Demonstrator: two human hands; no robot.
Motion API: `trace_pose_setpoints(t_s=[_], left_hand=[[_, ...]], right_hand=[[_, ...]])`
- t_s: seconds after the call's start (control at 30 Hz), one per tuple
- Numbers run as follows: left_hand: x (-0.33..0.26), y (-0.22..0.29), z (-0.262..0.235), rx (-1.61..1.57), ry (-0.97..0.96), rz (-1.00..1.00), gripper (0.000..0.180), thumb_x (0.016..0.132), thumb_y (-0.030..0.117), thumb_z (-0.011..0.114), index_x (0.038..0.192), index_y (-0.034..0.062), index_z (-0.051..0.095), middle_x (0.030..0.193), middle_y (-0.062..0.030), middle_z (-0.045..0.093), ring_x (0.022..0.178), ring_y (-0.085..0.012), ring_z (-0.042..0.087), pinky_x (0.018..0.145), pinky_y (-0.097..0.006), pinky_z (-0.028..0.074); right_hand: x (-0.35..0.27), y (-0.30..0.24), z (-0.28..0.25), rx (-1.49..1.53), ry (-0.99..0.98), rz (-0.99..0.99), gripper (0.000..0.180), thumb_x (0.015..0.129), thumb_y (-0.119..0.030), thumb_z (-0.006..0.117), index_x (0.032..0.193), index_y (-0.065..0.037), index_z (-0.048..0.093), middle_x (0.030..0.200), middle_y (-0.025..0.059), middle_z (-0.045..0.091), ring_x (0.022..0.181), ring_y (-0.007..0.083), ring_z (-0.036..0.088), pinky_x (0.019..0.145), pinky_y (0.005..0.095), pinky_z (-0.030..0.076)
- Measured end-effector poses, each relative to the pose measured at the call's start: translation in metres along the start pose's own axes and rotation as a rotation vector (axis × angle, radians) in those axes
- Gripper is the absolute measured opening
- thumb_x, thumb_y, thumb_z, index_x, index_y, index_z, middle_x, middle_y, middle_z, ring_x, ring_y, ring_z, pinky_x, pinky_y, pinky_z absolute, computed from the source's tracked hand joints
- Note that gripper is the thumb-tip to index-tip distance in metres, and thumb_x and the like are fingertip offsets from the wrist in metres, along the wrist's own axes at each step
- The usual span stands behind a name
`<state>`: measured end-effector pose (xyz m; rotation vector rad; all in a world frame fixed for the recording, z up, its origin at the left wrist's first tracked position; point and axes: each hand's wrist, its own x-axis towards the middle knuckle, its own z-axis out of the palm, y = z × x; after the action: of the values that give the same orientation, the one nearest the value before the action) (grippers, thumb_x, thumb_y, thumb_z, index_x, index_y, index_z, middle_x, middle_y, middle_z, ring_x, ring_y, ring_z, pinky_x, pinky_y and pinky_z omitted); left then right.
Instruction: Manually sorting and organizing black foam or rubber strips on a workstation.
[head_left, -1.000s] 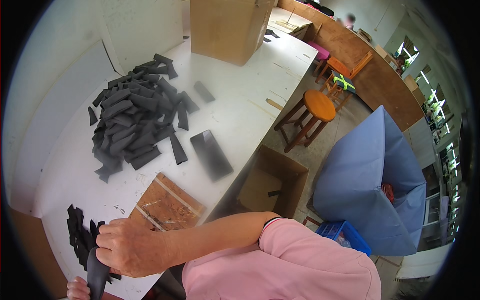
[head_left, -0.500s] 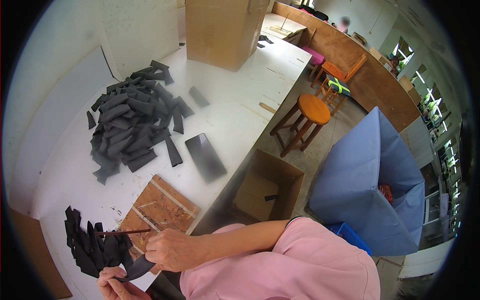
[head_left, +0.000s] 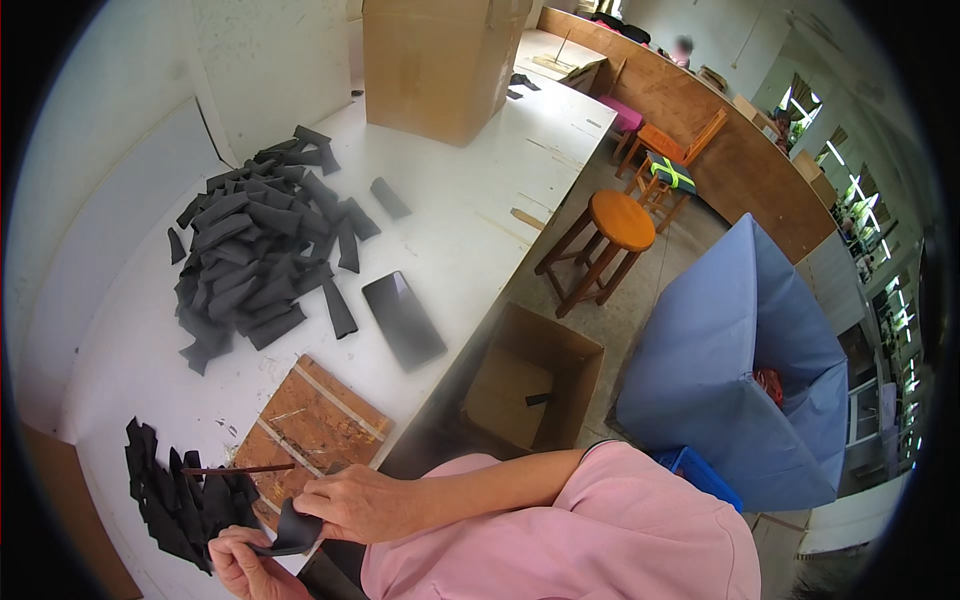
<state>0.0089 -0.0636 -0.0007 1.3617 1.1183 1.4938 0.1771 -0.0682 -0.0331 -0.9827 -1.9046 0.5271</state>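
Note:
A bent black strip [head_left: 293,530] of cloth-like material spans the space between my two hands, low in the picture. My left hand [head_left: 242,562] pinches its near left end. My right hand [head_left: 365,503] has its fingers closed on the other end. Just beyond them lies a loose heap of flat black pieces [head_left: 165,500]. A thin reddish-brown stick [head_left: 240,469] rests across that heap and the edge of a stained brown board [head_left: 320,415] with pale strips. Farther back is a large pile of folded or rolled black pieces [head_left: 250,245].
A dark phone-like slab [head_left: 404,320] lies on the white table [head_left: 440,210]. A tall cardboard box [head_left: 440,70] stands at the back. Right of the table are an open carton [head_left: 510,390], a wooden stool [head_left: 622,222] and a big blue fabric bin [head_left: 700,350].
Both hands have come closer together, and the black strip between them is now more sharply bent. The whole view has shifted slightly.

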Motion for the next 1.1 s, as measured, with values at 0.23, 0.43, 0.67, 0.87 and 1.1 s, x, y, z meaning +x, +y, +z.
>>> trace_pose_setpoints(t_s=[0.23,0.43,0.67,0.87,1.1], left_hand=[[0.003,-0.036,0.01,-0.147,0.023,-0.054,0.028,0.088,0.012,0.045,0.061,0.0035,0.041,0.056,-0.0051,0.044,0.054,-0.0102,0.041,0.051,-0.021,0.031],[0.009,-0.047,-0.018,-0.056,0.15,-0.276,0.027,0.088,0.013,0.046,0.063,0.0025,0.047,0.06,-0.0018,0.052,0.056,-0.0062,0.043,0.053,-0.02,0.034],[0.021,-0.07,-0.075,0.25,0.368,-0.345,0.019,0.083,0.011,0.054,0.067,0.0013,0.05,0.057,0.0027,0.047,0.056,-0.003,0.04,0.05,-0.019,0.033],[0.095,-0.104,-0.093,0.935,0.314,-0.001,0.018,0.071,0.006,0.061,0.086,-0.0009,0.053,0.079,-0.0092,0.053,0.065,-0.017,0.051,0.059,-0.026,0.043],[0.147,-0.172,-0.114,1.477,0.088,-0.016,0.009,0.065,0.003,0.052,0.074,0.0001,0.052,0.079,-0.0155,0.052,0.075,-0.0312,0.053,0.059,-0.037,0.047]], right_hand=[[0.004,0.018,-0.01,0.125,-0.2,0.01,0.013,0.066,-0.007,0.058,0.071,-0.004,0.046,0.07,0.0105,0.05,0.069,0.0303,0.054,0.058,0.0369,0.043],[0.027,0.037,-0.047,0.295,-0.236,0.627,0.008,0.069,-0.006,0.05,0.069,0.001,0.053,0.057,0.0093,0.048,0.053,0.0184,0.047,0.049,0.0319,0.037],[0.074,0.139,-0.033,-0.087,-0.268,0.618,0.025,0.069,-0.018,0.049,0.065,0.006,0.054,0.065,0.018,0.052,0.064,0.0265,0.053,0.059,0.032,0.04],[0.138,0.2,-0.007,-0.135,-0.371,0.826,0.023,0.063,-0.016,0.049,0.059,0.006,0.054,0.057,0.0185,0.056,0.049,0.0242,0.057,0.048,0.0318,0.043],[0.228,0.267,0.004,0.032,-0.257,0.969,0.017,0.067,-0.014,0.05,0.063,0.003,0.053,0.057,0.0098,0.053,0.047,0.0172,0.053,0.045,0.0265,0.046]])
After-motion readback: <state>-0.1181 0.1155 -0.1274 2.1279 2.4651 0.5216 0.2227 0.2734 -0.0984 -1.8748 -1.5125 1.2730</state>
